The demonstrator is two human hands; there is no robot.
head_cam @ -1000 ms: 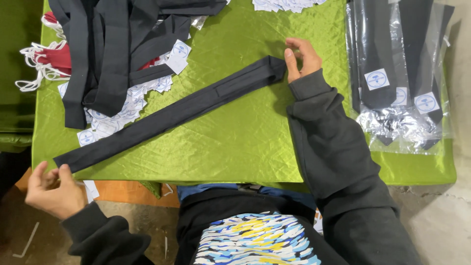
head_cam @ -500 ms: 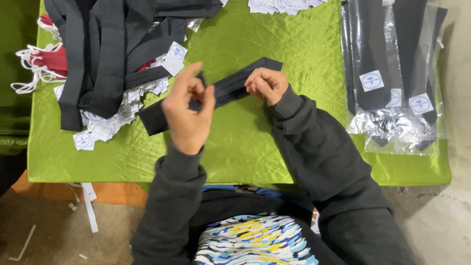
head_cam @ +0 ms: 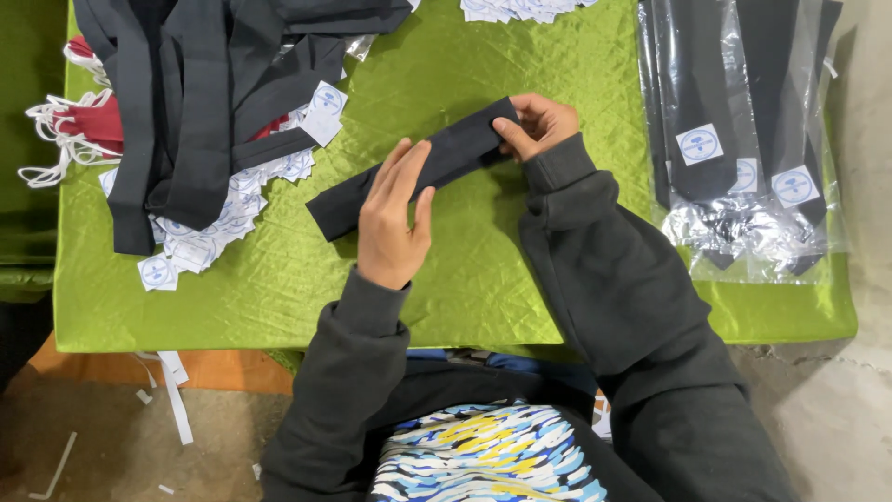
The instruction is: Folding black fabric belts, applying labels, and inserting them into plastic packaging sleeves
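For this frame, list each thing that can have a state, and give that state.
Dark tie: folded short, flat on the green cloth.
Left hand: open, pressing flat on the tie.
Right hand: pinching the tie's upper end.
Pile of dark ties: loose, unbagged.
Bagged ties: in clear bags, stacked at right.
Paper tags: scattered under the pile.
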